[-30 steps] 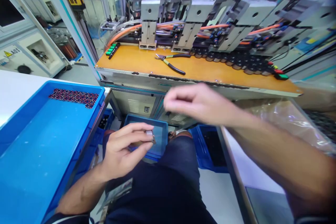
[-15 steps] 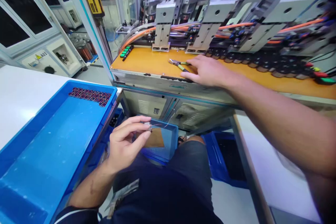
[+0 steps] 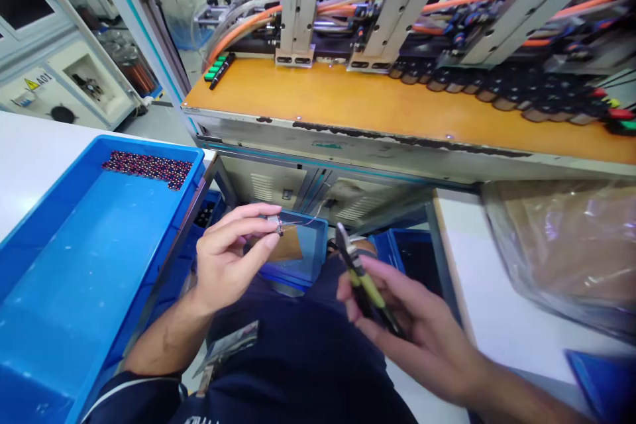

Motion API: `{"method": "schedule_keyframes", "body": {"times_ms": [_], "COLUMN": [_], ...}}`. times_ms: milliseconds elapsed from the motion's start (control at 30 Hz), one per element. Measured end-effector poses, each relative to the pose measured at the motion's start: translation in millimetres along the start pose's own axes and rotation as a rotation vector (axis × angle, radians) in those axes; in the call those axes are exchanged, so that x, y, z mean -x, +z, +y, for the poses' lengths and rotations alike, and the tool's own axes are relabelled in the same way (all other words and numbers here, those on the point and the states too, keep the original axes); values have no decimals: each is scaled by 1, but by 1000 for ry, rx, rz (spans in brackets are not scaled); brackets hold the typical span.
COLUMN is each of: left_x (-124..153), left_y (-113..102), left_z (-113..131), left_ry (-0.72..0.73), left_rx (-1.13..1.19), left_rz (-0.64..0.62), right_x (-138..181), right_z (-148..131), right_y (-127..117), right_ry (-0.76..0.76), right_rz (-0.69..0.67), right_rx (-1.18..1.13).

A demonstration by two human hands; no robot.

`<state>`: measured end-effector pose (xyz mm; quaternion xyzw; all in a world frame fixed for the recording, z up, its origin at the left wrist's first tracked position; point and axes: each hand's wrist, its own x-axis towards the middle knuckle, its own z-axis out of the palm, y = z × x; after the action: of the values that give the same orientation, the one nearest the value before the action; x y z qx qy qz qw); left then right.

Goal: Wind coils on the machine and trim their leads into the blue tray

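Between the thumb and fingers of my left hand is a small metallic wound part, with thin wires trailing from it to the right. My fingers hide much of it, so its exact kind is unclear. My right hand is wrapped round a pair of pliers with green and black handles. The jaws of the pliers point up and toward my left hand, apart from the wires. Both hands are above my lap, over a blue bin with a brown sheet inside.
A blue tray at left holds rows of small dark parts. Ahead, an orange worktop carries a black pen, green pieces and a row of dark cylinders under a machine. A plastic-wrapped package lies at right.
My right hand has picked up the pliers from the orange worktop and brought them down near my left hand. My left hand keeps its small part. The view has tilted downward.
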<state>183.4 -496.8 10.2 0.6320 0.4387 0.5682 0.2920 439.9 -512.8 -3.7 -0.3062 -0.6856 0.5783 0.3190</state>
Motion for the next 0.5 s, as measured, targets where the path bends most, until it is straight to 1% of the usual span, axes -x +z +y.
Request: {"method": "schedule_keyframes", "body": {"times_ms": [67, 167, 300, 500], "left_x": [-1, -1, 0, 3], "left_y": [2, 4, 4, 2], "left_z": [-1, 0, 3, 7], "left_ry": [5, 15, 36, 57], "left_rx": [3, 1, -14, -54], "left_rz": [-11, -23, -29, -26], "right_x": [7, 4, -5, -12], "right_z": [2, 7, 11, 9], "right_y": [13, 21, 23, 25], "right_ry": [15, 6, -1, -32], "right_rz": [-65, -124, -141, -145], "right_rx": [-191, -316, -345, -356]}}
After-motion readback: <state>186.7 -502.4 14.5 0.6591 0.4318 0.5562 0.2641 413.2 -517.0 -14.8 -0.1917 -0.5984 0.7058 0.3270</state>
